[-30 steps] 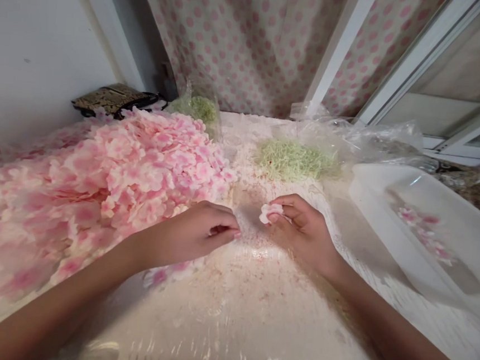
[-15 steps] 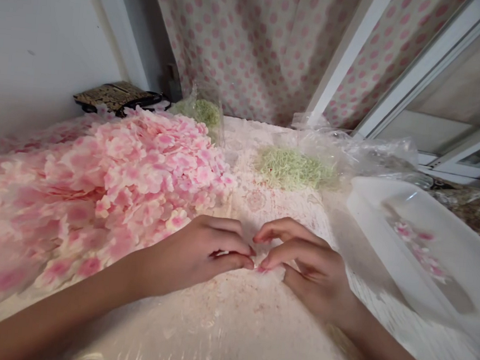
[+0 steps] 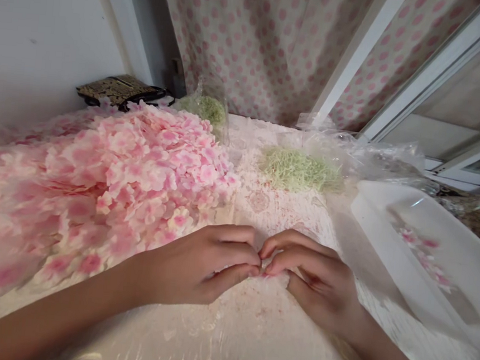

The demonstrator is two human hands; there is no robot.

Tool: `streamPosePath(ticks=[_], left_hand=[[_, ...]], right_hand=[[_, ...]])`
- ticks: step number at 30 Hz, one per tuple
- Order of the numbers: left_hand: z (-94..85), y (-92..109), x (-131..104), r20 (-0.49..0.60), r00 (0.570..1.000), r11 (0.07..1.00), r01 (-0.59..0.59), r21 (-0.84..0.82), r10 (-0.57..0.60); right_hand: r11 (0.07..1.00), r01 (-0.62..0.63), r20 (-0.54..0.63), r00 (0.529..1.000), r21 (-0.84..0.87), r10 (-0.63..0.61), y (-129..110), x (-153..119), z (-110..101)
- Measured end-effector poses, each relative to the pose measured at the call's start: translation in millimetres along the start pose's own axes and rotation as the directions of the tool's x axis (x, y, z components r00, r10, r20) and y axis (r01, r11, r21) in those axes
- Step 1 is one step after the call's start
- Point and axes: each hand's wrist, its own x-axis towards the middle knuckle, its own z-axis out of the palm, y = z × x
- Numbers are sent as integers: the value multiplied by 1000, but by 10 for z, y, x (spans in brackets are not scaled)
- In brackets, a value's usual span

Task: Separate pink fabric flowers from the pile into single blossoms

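My right hand point(image 3: 319, 276) holds a pale artificial flower point(image 3: 278, 281) with a pink centre, gripped between thumb and fingers. Close against it, my left hand point(image 3: 209, 264) is closed in a pinch at the flower's centre; whatever sits between those fingertips is too small to make out. The fingertips of both hands nearly meet over the table. Beyond my left forearm rises a big heap of pink artificial flowers point(image 3: 149, 161). Past my hands lies a bunch of thin light-green pieces point(image 3: 300, 168), partly in clear plastic.
A white tray point(image 3: 379, 248) on the right has several pink-and-white flowers point(image 3: 428, 258) in it. Clear plastic wrapping point(image 3: 376, 158) lies at the back right. A patterned bag point(image 3: 117, 88) and a bagged green bunch point(image 3: 210, 110) stand behind the heap. A dotted curtain point(image 3: 268, 48) hangs behind.
Both hands have shifted slightly, and the fingertips have come closer together around the flower. The whole view has moved a little.
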Motion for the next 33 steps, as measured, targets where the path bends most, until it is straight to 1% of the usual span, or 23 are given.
streamPosePath(ticks=[2,6,10,13,15,17,18,19,21,22,23,24,25,26,27,28,29,30,31,32,33], left_hand=[[3,-1,6,10,1000,1000,-25,1,25],[27,0,11,43,998,999,-50,-11,50],[76,-4,6,69,997,999,-39,-22,40],[104,-2,7,69,997,999,-11,-35,14],[119,-1,10,9,1000,1000,23,-9,-23],[140,-13,11,-117,992,994,58,87,-48],[154,-25,10,-187,982,983,58,173,-25],[170,-41,6,-250,968,962,35,272,36],[205,-72,-7,-327,929,903,-16,430,172],[221,-78,-16,-349,911,887,-38,459,219],[232,-72,-25,-363,898,891,-63,451,247],[239,-51,-34,-367,895,911,-95,402,256],[238,-14,-43,-352,905,941,-128,314,240],[231,37,-50,-317,925,970,-156,186,209],[218,100,-55,-263,952,987,-159,18,158],[201,168,-58,-176,981,979,-110,-169,80],[184,236,-60,-74,997,939,-14,-344,-12],[170,296,-60,51,995,880,103,-464,-89],[165,345,-60,167,979,830,190,-524,-118],[171,378,-61,262,957,794,256,-551,-126],[191,394,-63,337,934,770,300,-563,-117]], right_hand=[[1000,1,24,1000,-5,-1,-5,7,1],[999,-40,76,996,30,38,-8,14,4],[989,-100,116,989,112,87,31,24,28],[981,-113,140,986,158,91,66,37,37],[974,-124,93,990,191,107,78,43,28],[953,-176,16,984,249,177,85,43,10],[929,-219,-7,973,299,232,89,40,-1],[893,-268,-5,957,363,289,97,36,-10],[794,-368,89,923,485,374,123,29,-26],[744,-412,159,907,527,390,140,27,-33],[703,-446,225,893,554,389,158,28,-40],[676,-475,283,880,564,382,174,31,-49],[662,-499,330,866,559,375,187,36,-61],[657,-529,376,847,537,376,195,43,-77],[655,-568,429,818,499,383,199,50,-96],[654,-612,489,777,444,395,198,56,-116],[653,-651,545,733,386,409,196,62,-135],[656,-676,572,699,335,429,193,66,-151],[672,-676,549,700,302,457,192,69,-160],[709,-652,473,731,270,492,197,72,-159],[763,-607,350,780,223,518,208,73,-148]])
